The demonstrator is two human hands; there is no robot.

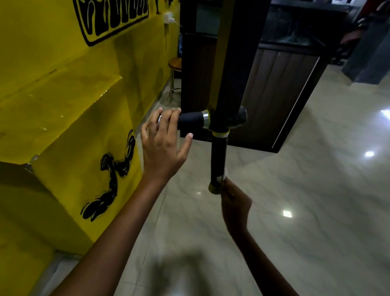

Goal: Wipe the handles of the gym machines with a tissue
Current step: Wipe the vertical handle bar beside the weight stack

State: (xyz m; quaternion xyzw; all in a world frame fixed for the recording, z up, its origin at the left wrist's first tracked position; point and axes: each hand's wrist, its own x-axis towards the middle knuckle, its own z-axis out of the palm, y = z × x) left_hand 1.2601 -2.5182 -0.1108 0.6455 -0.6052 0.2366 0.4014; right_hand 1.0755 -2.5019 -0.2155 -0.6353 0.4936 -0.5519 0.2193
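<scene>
A black machine bar [238,55] hangs down the middle of the view. A horizontal black handle [191,120] with silver rings sticks out to its left. My left hand [162,144] has its fingers spread over the outer end of that handle, not closed around it. Below, a vertical black handle [218,155] ends in a yellowish cap. My right hand [234,206] pinches a white tissue [222,175] against the lower end of that handle.
A yellow wall with black drawings [50,82] and a yellow ledge stands close on the left. Behind the bar is a dark cabinet [268,95] and a small round stool [175,65]. Glossy marble floor [318,186] spreads to the right.
</scene>
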